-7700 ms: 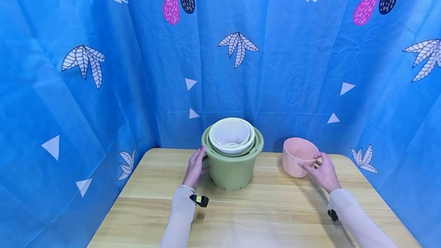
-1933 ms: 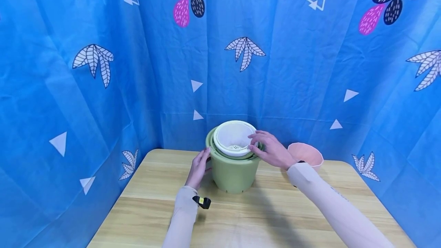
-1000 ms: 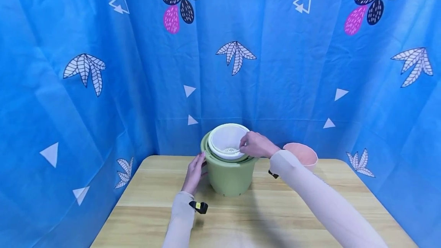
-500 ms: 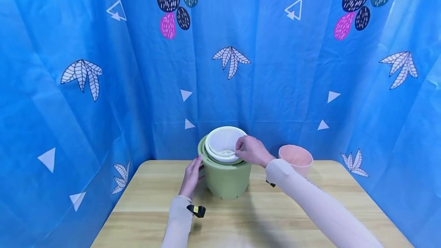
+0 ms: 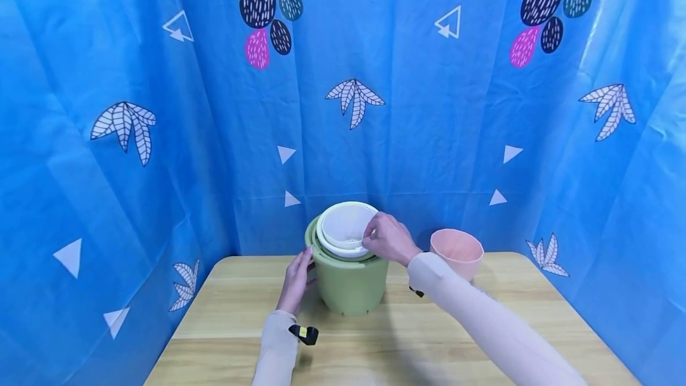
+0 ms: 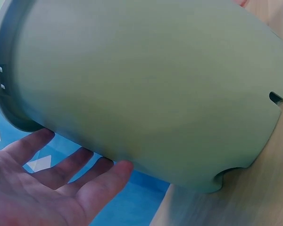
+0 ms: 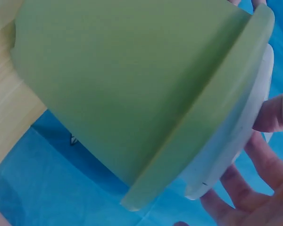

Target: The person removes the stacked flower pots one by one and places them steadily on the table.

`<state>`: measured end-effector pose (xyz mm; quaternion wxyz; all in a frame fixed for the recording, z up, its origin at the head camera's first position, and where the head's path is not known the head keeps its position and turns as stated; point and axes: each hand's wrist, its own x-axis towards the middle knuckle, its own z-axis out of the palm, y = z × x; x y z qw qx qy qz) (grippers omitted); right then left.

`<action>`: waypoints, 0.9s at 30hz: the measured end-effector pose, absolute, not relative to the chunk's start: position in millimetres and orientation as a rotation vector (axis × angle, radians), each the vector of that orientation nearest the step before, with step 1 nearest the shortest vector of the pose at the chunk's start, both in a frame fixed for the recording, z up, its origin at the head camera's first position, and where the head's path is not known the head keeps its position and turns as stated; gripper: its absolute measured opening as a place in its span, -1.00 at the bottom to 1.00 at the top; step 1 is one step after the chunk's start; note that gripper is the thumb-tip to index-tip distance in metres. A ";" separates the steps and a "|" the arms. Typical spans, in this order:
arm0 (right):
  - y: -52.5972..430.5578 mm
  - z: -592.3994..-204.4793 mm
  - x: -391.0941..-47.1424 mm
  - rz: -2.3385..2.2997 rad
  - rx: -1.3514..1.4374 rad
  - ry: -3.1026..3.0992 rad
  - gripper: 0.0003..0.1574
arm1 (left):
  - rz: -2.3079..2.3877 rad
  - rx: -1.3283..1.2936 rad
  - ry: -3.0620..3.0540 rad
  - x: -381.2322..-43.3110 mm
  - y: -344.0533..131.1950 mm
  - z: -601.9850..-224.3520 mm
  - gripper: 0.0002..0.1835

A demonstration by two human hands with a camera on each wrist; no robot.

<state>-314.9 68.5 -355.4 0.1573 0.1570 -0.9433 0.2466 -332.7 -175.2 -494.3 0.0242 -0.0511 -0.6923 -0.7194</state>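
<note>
A large green flower pot (image 5: 351, 289) stands upright on the table, with another green pot (image 5: 358, 259) and a white pot (image 5: 343, 252) nested in it. A thin inner white rim lines the white pot, and holes show at its bottom. At the right side of the white rim, my right hand (image 5: 393, 239) pinches the edge; the right wrist view shows thumb and fingers about the white pot (image 7: 233, 134). My left hand (image 5: 295, 282) rests against the left side of the large pot, its extended fingertips on the wall below the rim, as the left wrist view shows.
A pink pot (image 5: 465, 269) stands to the right, partly behind the right sleeve (image 5: 482, 317). The wooden table (image 5: 241, 344) ends at a blue patterned curtain (image 5: 354, 159) at the back and sides. Each wrist wears a small black camera (image 5: 304, 333).
My right hand has left the pink pot, which stands alone, and moved left onto the white pot's rim, its fingers closing there. The left hand keeps its place. The head view has tilted up.
</note>
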 end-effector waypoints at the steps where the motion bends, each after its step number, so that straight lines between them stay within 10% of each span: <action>1: 68.5 -356.9 -314.4 0.716 0.456 -2.681 -0.96 | -2.227 -0.157 -2.143 -332.1 -175.6 -495.0 -0.13; 13: 69.3 -358.5 -313.5 0.855 0.578 -2.581 -0.52 | -2.233 -0.170 -2.147 -331.0 -172.2 -487.6 -0.15; 27: 74.5 -361.0 -320.1 1.024 0.509 -2.569 -0.54 | -2.232 -0.165 -2.144 -328.5 -175.1 -491.0 -0.17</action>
